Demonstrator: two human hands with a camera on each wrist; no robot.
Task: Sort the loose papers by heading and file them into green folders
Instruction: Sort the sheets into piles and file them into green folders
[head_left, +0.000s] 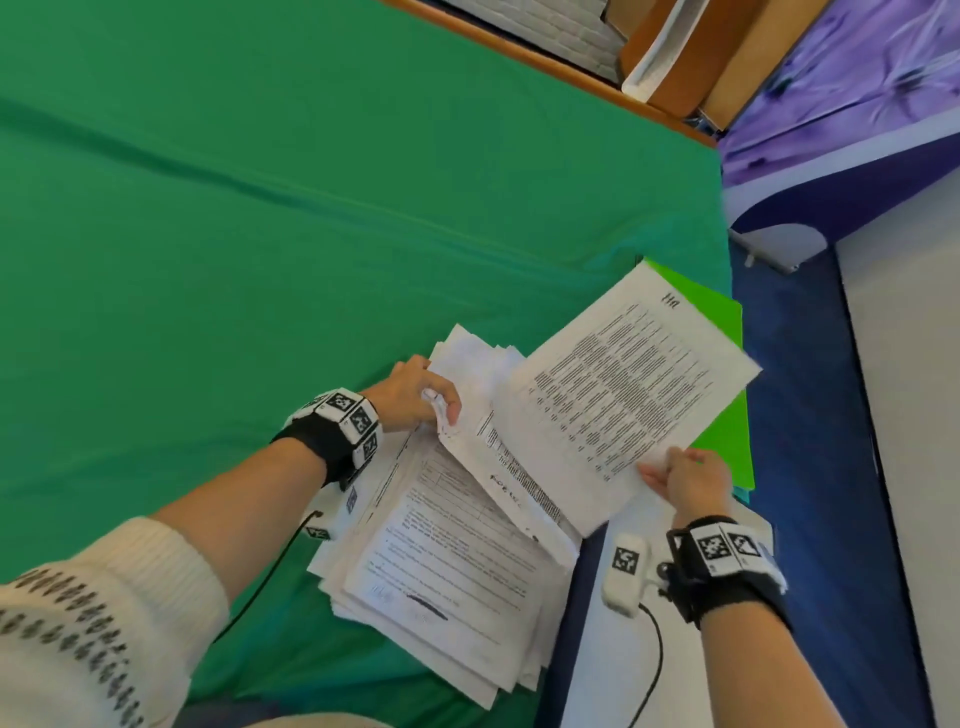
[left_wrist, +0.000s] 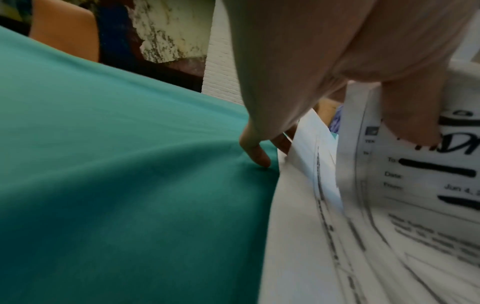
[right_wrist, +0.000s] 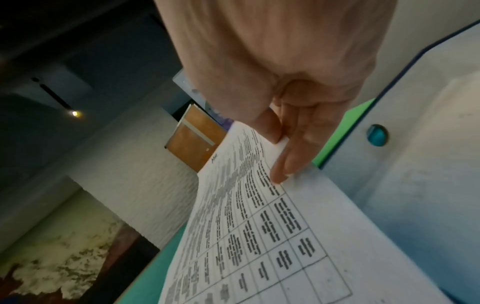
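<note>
The right hand (head_left: 688, 480) pinches the sheet (head_left: 623, 395) at its near corner, long axis toward 1 o'clock over the folder (head_left: 727, 441), while left hand (head_left: 415, 397) fingers clamp the stack (head_left: 452, 561).

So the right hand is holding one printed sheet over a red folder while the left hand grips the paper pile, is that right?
Not quite: the folder under the printed sheet is green, not red, as the head view shows. The right hand does hold that sheet, and the left hand grips the paper pile.

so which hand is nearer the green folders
Right. The right hand pinches a sheet's corner just over the green folders' near edge; the left hand grips papers across the stack, farther away.
</note>
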